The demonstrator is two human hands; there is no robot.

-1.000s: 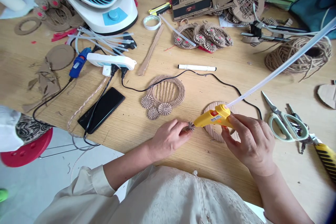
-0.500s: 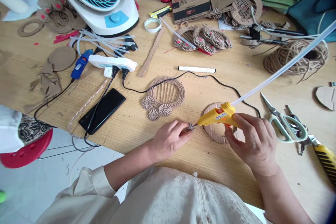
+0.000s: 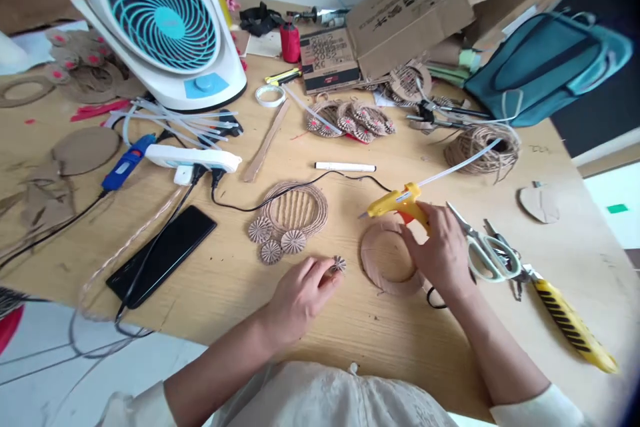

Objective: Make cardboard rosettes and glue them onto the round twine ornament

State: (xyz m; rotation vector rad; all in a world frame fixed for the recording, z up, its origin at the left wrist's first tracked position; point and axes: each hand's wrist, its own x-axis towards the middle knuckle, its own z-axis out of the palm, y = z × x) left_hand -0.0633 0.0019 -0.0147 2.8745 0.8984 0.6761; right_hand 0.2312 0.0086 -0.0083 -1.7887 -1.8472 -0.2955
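Between thumb and fingers, my left hand [image 3: 300,297] pinches a small pleated cardboard rosette [image 3: 339,264] just above the table. My right hand [image 3: 443,247] is closed round a yellow glue gun [image 3: 397,201], its nozzle pointing left and a long clear glue stick [image 3: 460,163] coming out of its back. Below the glue gun lies a corrugated cardboard ring [image 3: 373,263]. To the left, a twine-wrapped ring [image 3: 320,213] with strings across its opening lies flat, with three pleated rosettes [image 3: 293,241] at its lower left edge.
Scissors [image 3: 493,257] and a yellow utility knife [image 3: 575,327] lie right of my right hand. A black cord [image 3: 300,181] crosses the table from a power strip [image 3: 195,159]. A phone [image 3: 163,257], marker [image 3: 345,167], fan [image 3: 165,27], twine ball [image 3: 483,150] and cardboard box [image 3: 405,13] lie around.
The glue gun has moved up and away from the rosette, uncovering more of the cardboard ring. My left hand still pinches the rosette. The view has shifted, showing more of the table's far side.
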